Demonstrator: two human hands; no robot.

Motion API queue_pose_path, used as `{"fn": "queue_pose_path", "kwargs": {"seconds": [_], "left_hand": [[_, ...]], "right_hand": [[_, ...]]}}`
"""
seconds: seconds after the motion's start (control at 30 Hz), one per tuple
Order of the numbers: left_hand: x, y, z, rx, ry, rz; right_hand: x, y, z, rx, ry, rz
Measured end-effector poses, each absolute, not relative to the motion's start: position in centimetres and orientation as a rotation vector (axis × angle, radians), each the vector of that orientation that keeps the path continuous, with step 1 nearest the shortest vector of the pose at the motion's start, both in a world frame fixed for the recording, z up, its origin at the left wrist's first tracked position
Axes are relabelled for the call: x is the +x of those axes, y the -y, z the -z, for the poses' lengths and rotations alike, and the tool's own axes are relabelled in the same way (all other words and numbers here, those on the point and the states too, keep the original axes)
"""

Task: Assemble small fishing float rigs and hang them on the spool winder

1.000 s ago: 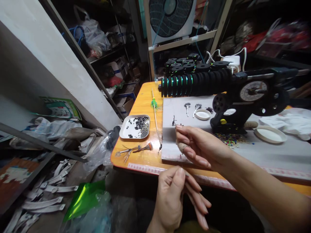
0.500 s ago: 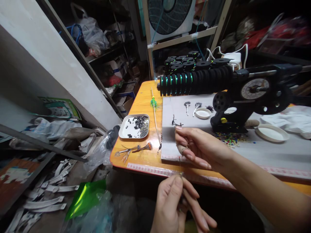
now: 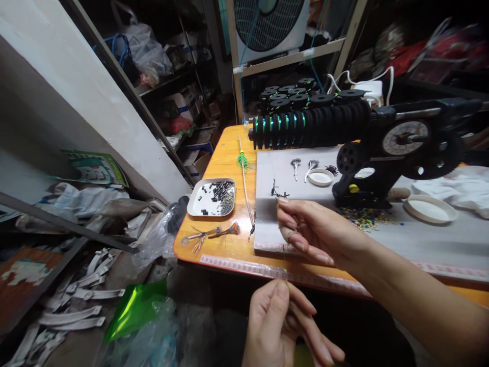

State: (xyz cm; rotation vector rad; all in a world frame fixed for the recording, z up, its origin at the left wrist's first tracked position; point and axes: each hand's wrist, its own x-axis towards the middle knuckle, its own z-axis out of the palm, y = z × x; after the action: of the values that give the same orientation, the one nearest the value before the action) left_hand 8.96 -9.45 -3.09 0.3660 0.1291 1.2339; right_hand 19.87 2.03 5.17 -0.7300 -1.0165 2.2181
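Observation:
My left hand [image 3: 280,321] is low in the view, below the table edge, thumb and forefinger pinched on a thin line with a tiny orange bit [image 3: 286,280] at the fingertips. Above it, my right hand [image 3: 305,224] reaches in from the right over the grey board [image 3: 267,224]. Its thumb and forefinger are pressed together near small black pieces [image 3: 280,193] on the board. What it pinches is too small to name. A fine line runs between the two hands.
A white tray [image 3: 194,204] of black and silver bits stands left, beside a rod with green strands [image 3: 242,160]. Wire bundles [image 3: 225,231] lie in front. A black geared machine [image 3: 362,178], loose beads [image 3: 367,219] and round white dishes [image 3: 431,210] are right. Black spools [image 3: 280,104] stand behind.
The camera view has shifted slightly. My left hand is a little lower, and an orange bit now shows at its fingertips. My right hand holds nearly the same pose.

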Motion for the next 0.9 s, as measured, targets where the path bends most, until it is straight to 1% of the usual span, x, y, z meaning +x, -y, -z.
{"fn": "queue_pose_path", "kwargs": {"seconds": [0.27, 0.37, 0.47, 0.6, 0.67, 0.73, 0.77, 0.83, 0.9], "left_hand": [[9.2, 9.9, 3.2, 0.390, -0.173, -1.250], [9.1, 10.1, 3.6, 0.411, -0.259, -1.280], [8.4, 10.1, 3.2, 0.584, -0.554, -1.245], [6.3, 9.2, 1.4, 1.022, -1.223, -1.037], [5.2, 8.5, 0.4, 1.214, -1.401, -0.892], [4.4, 7.4, -0.3, 1.414, -1.506, -0.845], [4.1, 6.8, -0.5, 1.524, -1.573, -0.885], [3.8, 5.4, -0.8, 1.709, -1.692, -1.074], [4.1, 4.0, -1.0, 1.748, -1.665, -1.290]], "right_hand": [[20.1, -2.0, -5.2, -0.757, 0.998, -2.196], [20.1, -1.9, -5.2, -0.750, 0.982, -2.192], [20.1, -1.8, -5.4, -0.750, 1.040, -2.147], [20.3, -1.7, -5.9, -0.801, 1.330, -1.950], [20.5, -1.7, -6.2, -0.859, 1.458, -1.877], [20.7, -1.7, -6.4, -0.904, 1.539, -1.833], [20.8, -1.8, -6.5, -0.917, 1.570, -1.815], [20.8, -1.9, -6.5, -0.926, 1.610, -1.789], [20.9, -2.0, -6.5, -0.920, 1.629, -1.783]]}}
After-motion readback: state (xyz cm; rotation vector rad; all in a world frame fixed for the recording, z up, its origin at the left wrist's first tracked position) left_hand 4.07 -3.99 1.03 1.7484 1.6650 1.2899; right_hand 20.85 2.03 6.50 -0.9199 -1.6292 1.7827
